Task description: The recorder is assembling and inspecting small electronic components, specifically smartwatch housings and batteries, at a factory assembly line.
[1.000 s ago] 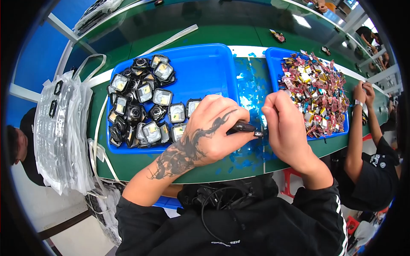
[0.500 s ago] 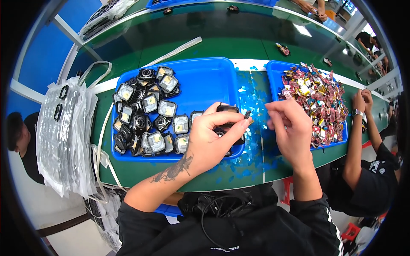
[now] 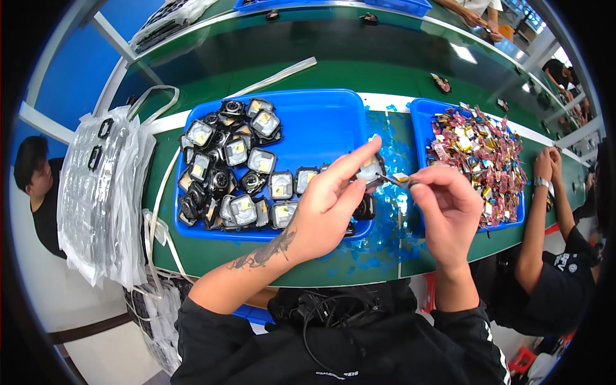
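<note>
My left hand (image 3: 327, 205) grips a square smartwatch case (image 3: 370, 169) over the right end of the left blue tray (image 3: 314, 128). Its index finger is stretched along the case, and the thumb presses from the near side. My right hand (image 3: 449, 205) is closed in a pinch at the case's right side, on a small dark part with a thin strip (image 3: 399, 178). That strip reaches to the case; whether it is still joined to it I cannot tell. More black smartwatch cases (image 3: 244, 208), several with pale square inner faces, are heaped in the left half of the tray.
A second blue tray (image 3: 420, 122) at right holds a heap of small circuit parts (image 3: 478, 154). Blue film scraps (image 3: 385, 224) litter the green table between the trays. Wrapped plastic trays (image 3: 96, 199) are stacked at left. A co-worker's hands (image 3: 547, 163) are at far right.
The watch case has been turned so its pale face shows. My right hand has come from the side to the case and now pinches a small part there. The view has shifted slightly.
</note>
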